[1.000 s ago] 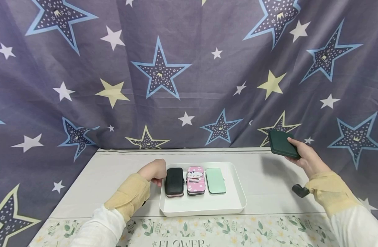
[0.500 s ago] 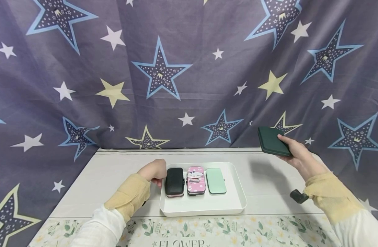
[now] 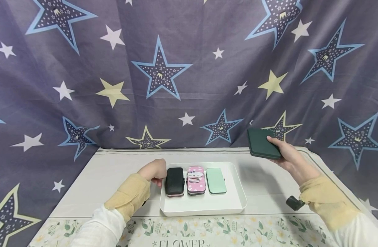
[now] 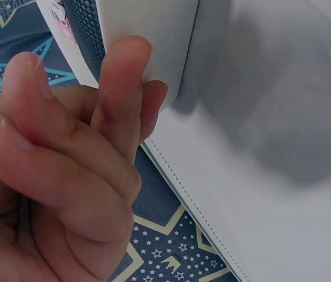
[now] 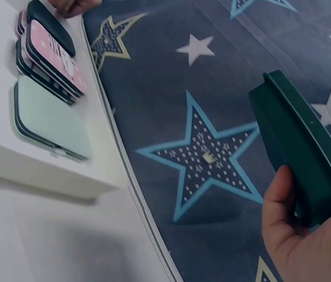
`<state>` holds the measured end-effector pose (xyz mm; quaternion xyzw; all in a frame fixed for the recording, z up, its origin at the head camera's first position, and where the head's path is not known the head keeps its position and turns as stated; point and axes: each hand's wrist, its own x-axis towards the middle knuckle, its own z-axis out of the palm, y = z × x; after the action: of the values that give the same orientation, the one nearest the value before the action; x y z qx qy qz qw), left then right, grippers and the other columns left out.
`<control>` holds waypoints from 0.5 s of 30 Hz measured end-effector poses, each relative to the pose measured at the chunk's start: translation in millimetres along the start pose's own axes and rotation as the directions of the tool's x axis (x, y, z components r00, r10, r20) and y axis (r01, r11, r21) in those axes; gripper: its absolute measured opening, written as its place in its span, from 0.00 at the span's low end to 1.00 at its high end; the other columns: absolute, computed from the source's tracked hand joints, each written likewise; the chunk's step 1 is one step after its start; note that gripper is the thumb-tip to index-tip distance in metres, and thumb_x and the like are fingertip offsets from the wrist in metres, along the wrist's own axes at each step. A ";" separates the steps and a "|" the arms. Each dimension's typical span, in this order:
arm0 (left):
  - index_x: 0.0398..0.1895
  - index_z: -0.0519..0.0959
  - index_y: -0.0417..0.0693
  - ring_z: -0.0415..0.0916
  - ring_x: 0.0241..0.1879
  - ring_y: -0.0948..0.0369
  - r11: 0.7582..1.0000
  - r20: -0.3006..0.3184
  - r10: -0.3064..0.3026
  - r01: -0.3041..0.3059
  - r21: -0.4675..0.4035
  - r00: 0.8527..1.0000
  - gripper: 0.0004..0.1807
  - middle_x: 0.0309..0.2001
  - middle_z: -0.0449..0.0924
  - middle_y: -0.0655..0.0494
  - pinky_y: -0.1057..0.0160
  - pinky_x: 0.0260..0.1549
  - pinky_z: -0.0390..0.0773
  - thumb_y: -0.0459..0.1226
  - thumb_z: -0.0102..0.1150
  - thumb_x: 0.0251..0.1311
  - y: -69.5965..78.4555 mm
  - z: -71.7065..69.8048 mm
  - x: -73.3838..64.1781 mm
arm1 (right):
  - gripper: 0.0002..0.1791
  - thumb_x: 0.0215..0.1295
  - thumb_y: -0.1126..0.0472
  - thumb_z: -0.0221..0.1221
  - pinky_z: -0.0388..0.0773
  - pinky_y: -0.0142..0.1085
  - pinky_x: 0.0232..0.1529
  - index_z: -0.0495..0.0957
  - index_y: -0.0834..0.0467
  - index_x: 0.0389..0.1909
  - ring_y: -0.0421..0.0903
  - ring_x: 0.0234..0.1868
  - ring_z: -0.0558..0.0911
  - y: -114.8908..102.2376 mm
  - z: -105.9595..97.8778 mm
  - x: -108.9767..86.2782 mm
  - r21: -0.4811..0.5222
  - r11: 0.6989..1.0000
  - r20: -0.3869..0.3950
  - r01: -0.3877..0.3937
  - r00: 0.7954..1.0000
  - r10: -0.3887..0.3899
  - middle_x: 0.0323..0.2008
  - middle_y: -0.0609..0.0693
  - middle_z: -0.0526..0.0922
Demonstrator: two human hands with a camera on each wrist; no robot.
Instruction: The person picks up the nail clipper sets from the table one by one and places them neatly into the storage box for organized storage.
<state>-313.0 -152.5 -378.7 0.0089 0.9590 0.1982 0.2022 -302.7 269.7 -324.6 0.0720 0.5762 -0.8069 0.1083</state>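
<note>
My left hand [image 3: 154,170] grips the left side of a white tray [image 3: 204,210] at its far corner, with fingers [image 4: 124,64] against the outer wall in the left wrist view. My right hand [image 3: 289,156] holds up a flat dark green case [image 3: 263,143], thumb on top, to the right of the tray and above the table. Three small stacks of rounded cases lie in a row in the tray. On the left is a black case [image 3: 174,181] over a pink one, in the middle a pink cat-print case [image 3: 196,179], and on the right a mint green case [image 3: 216,180].
The tray stands on a pale table [image 3: 121,164] with a floral strip [image 3: 244,226] along the near side. Behind it hangs a star-patterned curtain [image 3: 204,85]. A small dark wrist attachment [image 3: 294,203] sticks out from the right wrist.
My right hand has moved left with the dark green case, closer to the tray. The left hand, the tray and the cases in it stay where they were.
</note>
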 end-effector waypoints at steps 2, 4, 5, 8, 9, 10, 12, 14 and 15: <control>0.20 0.75 0.31 0.65 0.06 0.65 1.000 0.000 0.001 -0.001 0.000 1.000 0.11 0.07 0.73 0.54 0.73 0.05 0.65 0.22 0.43 0.53 -0.1 -0.2 -0.4 | 0.17 0.67 0.53 0.55 0.83 0.32 0.37 0.62 0.53 0.51 0.39 0.30 0.84 2.7 4.3 -1.3 -0.025 1.000 0.019 0.007 1.000 -0.006 0.30 0.45 0.80; 0.19 0.75 0.31 0.65 0.05 0.65 1.000 0.001 0.000 0.000 0.003 1.000 0.11 0.07 0.73 0.54 0.73 0.05 0.65 0.22 0.42 0.53 -0.1 -0.6 -0.9 | 0.18 0.67 0.52 0.55 0.83 0.31 0.37 0.62 0.53 0.52 0.38 0.31 0.83 5.7 7.9 -2.2 -0.055 0.998 0.040 0.016 0.999 -0.014 0.31 0.45 0.79; 0.19 0.75 0.32 0.65 0.05 0.65 1.000 0.001 0.001 -0.001 0.006 1.000 0.11 0.06 0.73 0.54 0.73 0.05 0.65 0.22 0.42 0.53 -0.1 -0.8 -1.1 | 0.19 0.67 0.52 0.55 0.83 0.30 0.38 0.62 0.53 0.53 0.38 0.31 0.83 7.1 9.8 -2.8 -0.065 0.998 0.046 0.017 0.999 -0.014 0.31 0.45 0.79; 0.18 0.75 0.32 0.65 0.05 0.65 1.000 0.002 0.004 -0.004 0.017 1.000 0.12 0.06 0.73 0.54 0.73 0.05 0.65 0.22 0.42 0.53 -0.3 -0.8 -0.8 | 0.19 0.68 0.52 0.54 0.82 0.29 0.38 0.62 0.55 0.53 0.38 0.31 0.84 11.8 15.8 -4.3 -0.089 0.996 0.065 0.023 0.998 -0.018 0.32 0.44 0.79; 0.18 0.75 0.32 0.65 0.05 0.65 1.000 0.003 0.004 -0.004 0.021 1.000 0.12 0.06 0.73 0.55 0.73 0.05 0.65 0.23 0.42 0.54 -0.3 -0.9 -0.7 | 0.19 0.68 0.52 0.54 0.82 0.29 0.37 0.62 0.55 0.52 0.38 0.31 0.84 13.5 17.6 -4.8 -0.095 0.995 0.065 0.024 0.998 -0.017 0.32 0.44 0.80; 0.18 0.75 0.32 0.65 0.05 0.65 1.000 0.003 0.005 -0.005 0.023 1.000 0.12 0.06 0.73 0.55 0.73 0.05 0.65 0.23 0.42 0.54 -0.4 -0.8 -0.4 | 0.18 0.68 0.52 0.55 0.82 0.29 0.36 0.63 0.56 0.51 0.38 0.30 0.84 15.2 19.6 -5.3 -0.101 0.995 0.065 0.023 0.998 -0.017 0.31 0.44 0.80; 0.18 0.75 0.31 0.65 0.05 0.65 1.000 0.002 0.006 -0.006 0.025 1.000 0.12 0.06 0.73 0.55 0.73 0.05 0.66 0.23 0.42 0.54 -0.5 -0.7 0.2 | 0.19 0.67 0.52 0.55 0.82 0.29 0.35 0.64 0.58 0.51 0.38 0.30 0.84 19.0 23.5 -6.4 -0.116 0.993 0.074 0.024 0.997 -0.015 0.30 0.44 0.80; 0.19 0.75 0.31 0.65 0.05 0.65 1.000 0.002 0.004 -0.004 0.021 1.000 0.12 0.06 0.73 0.54 0.73 0.05 0.66 0.23 0.42 0.55 -0.5 -0.6 0.5 | 0.20 0.68 0.52 0.54 0.82 0.29 0.35 0.64 0.60 0.52 0.38 0.29 0.84 22.8 27.4 -7.8 -0.139 0.990 0.086 0.025 0.996 -0.013 0.30 0.44 0.81; 0.20 0.75 0.31 0.65 0.05 0.65 1.000 0.001 0.004 -0.004 0.020 1.000 0.12 0.07 0.74 0.54 0.72 0.05 0.66 0.23 0.42 0.55 -0.5 -0.6 0.6 | 0.22 0.68 0.52 0.54 0.82 0.29 0.35 0.63 0.61 0.53 0.38 0.30 0.83 24.7 29.1 -8.3 -0.151 0.988 0.093 0.027 0.996 -0.013 0.30 0.44 0.81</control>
<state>-313.8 -153.1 -378.6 0.0128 0.9608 0.1891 0.2022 -288.1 235.1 -335.7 0.0207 0.6312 -0.7640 0.1318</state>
